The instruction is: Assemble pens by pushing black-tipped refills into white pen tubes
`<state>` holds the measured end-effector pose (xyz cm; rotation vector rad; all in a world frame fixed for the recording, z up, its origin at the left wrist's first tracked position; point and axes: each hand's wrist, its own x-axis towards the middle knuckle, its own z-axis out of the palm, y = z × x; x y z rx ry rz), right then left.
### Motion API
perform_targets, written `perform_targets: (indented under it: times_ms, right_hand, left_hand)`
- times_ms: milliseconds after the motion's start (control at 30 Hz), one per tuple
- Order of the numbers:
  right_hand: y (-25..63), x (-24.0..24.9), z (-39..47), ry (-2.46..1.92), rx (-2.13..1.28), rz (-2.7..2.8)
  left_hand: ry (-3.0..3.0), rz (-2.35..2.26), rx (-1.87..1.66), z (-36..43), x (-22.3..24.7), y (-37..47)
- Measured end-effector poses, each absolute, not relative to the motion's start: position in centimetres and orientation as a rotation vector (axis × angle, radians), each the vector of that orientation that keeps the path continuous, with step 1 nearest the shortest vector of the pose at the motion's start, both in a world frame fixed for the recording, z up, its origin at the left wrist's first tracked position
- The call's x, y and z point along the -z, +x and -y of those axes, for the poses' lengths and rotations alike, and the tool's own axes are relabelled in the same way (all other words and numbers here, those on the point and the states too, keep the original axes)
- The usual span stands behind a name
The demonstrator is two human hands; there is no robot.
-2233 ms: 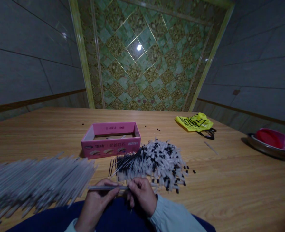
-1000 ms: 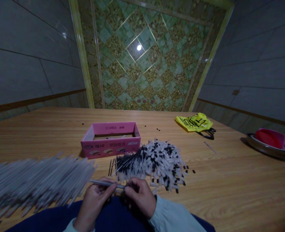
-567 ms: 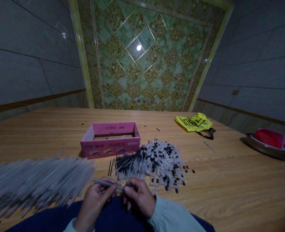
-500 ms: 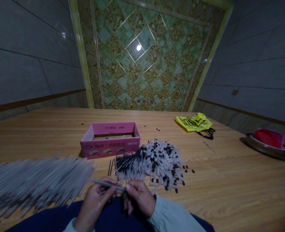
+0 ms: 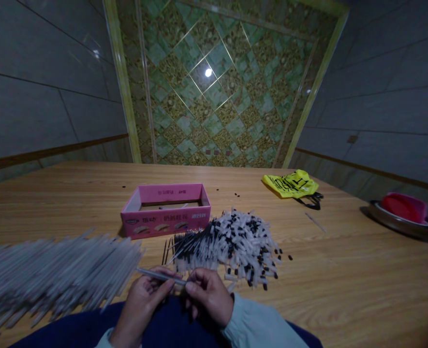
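A slim grey pen barrel (image 5: 154, 274) lies slantwise between my hands, just above my lap at the table's near edge. My left hand (image 5: 144, 297) is closed around its middle, thumb on top. At its right end, my right hand (image 5: 208, 295) pinches it between thumb and fingers, which hide that tip. Left of them spreads a heap of similar clear barrels (image 5: 61, 270). Just beyond my right hand is a pile of small whitish sleeves and black plugs (image 5: 246, 241), with thin dark pen refills (image 5: 192, 241) bunched at its left side.
Behind the piles stands an open pink box (image 5: 166, 224) with a few thin sticks inside. A yellow bag (image 5: 291, 183) with black straps lies at the back right, near a lone thin stick (image 5: 315, 222). A metal pan (image 5: 398, 222) holding red and pink items sits far right.
The fingers of my right hand have shifted slightly at the barrel's right end, the thumb moving a little left. My left hand and the piles look the same.
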<state>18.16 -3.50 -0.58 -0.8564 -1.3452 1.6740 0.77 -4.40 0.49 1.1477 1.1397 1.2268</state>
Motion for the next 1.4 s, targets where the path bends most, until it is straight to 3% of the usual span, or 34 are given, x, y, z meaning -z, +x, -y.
perform_targets:
  times_ms: [267, 533, 833, 1000, 1100, 1300, 1400]
  right_hand:
    - [18.0, 1.0, 3.4, -0.867, -1.726, 1.527]
    - [23.4, -3.1, 1.3, -1.408, -0.342, 1.917]
    - [25.1, -2.6, 0.3, -1.749, 0.002, 2.154]
    - [25.1, -2.4, 0.3, -1.762, -0.056, 2.124]
    - [25.0, -2.7, 0.3, -1.554, -0.240, 1.932]
    - [23.3, -2.8, 0.5, -1.034, -1.215, 1.111]
    - [22.5, -2.6, 0.8, -0.916, -1.453, 0.942]
  left_hand:
    - [1.090, -1.122, -1.239, 4.7, -1.3, 1.1]
    - [1.031, -1.136, -1.337, 4.8, -2.3, 0.8]
    - [0.998, -1.136, -1.287, 5.0, -2.3, 0.8]
    - [1.013, -1.097, -1.243, 4.9, -1.5, 0.6]
    - [1.059, -1.145, -1.232, 4.6, -0.8, 0.5]
    - [1.363, -1.219, -1.163, 4.3, -0.8, 0.7]
    - [1.514, -1.252, -1.099, 4.4, -1.4, 0.8]
